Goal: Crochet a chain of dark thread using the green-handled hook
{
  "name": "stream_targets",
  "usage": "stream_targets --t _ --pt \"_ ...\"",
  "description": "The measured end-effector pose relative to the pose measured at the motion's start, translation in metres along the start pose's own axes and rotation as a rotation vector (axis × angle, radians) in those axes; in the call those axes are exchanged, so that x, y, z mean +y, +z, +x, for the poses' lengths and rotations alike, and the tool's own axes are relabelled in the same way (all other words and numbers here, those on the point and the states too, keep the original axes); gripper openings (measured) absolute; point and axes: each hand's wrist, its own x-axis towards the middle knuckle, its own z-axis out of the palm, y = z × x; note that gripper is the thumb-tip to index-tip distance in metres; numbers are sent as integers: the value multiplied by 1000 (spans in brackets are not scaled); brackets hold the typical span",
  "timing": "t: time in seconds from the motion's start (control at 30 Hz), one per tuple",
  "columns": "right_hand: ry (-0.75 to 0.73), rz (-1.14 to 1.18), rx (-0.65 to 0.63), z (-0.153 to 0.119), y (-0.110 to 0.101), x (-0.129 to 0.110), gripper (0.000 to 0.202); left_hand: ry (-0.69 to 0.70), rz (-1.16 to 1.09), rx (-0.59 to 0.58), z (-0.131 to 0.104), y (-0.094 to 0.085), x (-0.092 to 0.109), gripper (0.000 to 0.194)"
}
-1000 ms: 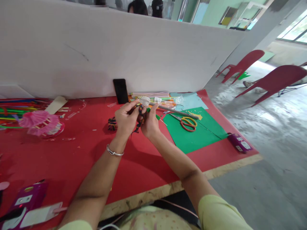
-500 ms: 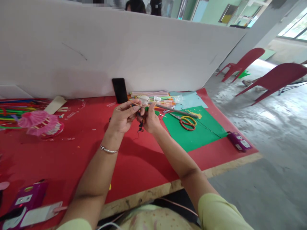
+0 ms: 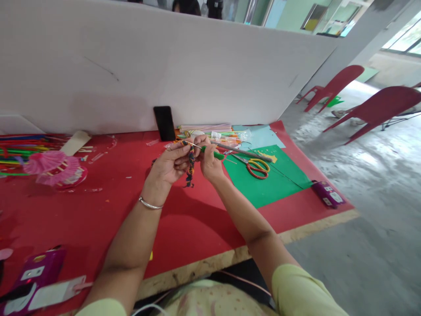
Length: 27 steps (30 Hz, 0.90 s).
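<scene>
Where both hands meet: above the red worktop (image 3: 197, 228), near the white panel.
Left hand (image 3: 167, 164): grip pinching the dark multicoloured strip (image 3: 190, 166) near its top; lower end hangs down between the hands.
Right hand (image 3: 210, 163): grip closed round the green-handled tool (image 3: 217, 155), metal shaft pointing left, to the strip's top.
Front edge: bare pale board, well apart from both hands; red surface shows between.
Back edge: white panel (image 3: 131, 70) upright along it; black phone (image 3: 164, 123) leans there.
Right edge: slants, grey floor (image 3: 362, 263) beyond; purple case (image 3: 328, 194) near it.
Right of hands: green sheet (image 3: 263, 188) with scissors (image 3: 257, 169) on it, handles red and yellow; grey rod (image 3: 245, 151) reaches over the sheet.
Left of hands: open red stretch, then pink ruffled piece (image 3: 55, 169), coloured sticks (image 3: 19, 151) behind it.
Writing: purple case has white marks, letter-like, too small to read; purple box (image 3: 41, 270) at lower left has pale labels, unreadable.
</scene>
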Motion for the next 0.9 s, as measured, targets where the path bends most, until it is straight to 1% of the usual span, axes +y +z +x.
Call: stream_targets --t 0.07,0.13,0.37,0.43,0.5,0.6,0.67,0.8,0.9 --pt "-124 -13 39 2 -8 -4 86 -12 11 7 0 -3 3 29" --pt "-196 -39 31 3 -14 -9 86 -18 43 1 -1 -6 5 30" --pt "-306 -114 -20 6 -26 -25 81 -3 89 -16 -3 -9 10 32" --pt "-357 -135 -8 6 -25 -25 78 3 91 -11 -3 -8 10 32" --pt "-397 -150 39 5 -22 -23 75 10 86 1 -3 -7 9 33" --pt "-390 -172 139 1 -14 -19 78 -6 16 10 -3 -4 7 34" --pt "-360 -176 175 -1 -9 -18 81 -64 -63 -6 -3 -3 5 34" --pt "-325 -187 186 -4 -7 -18 84 -166 -160 -32 -2 -2 3 33" --pt "-390 -190 197 -3 -8 -16 81 -182 -175 -31 -1 -3 3 33"
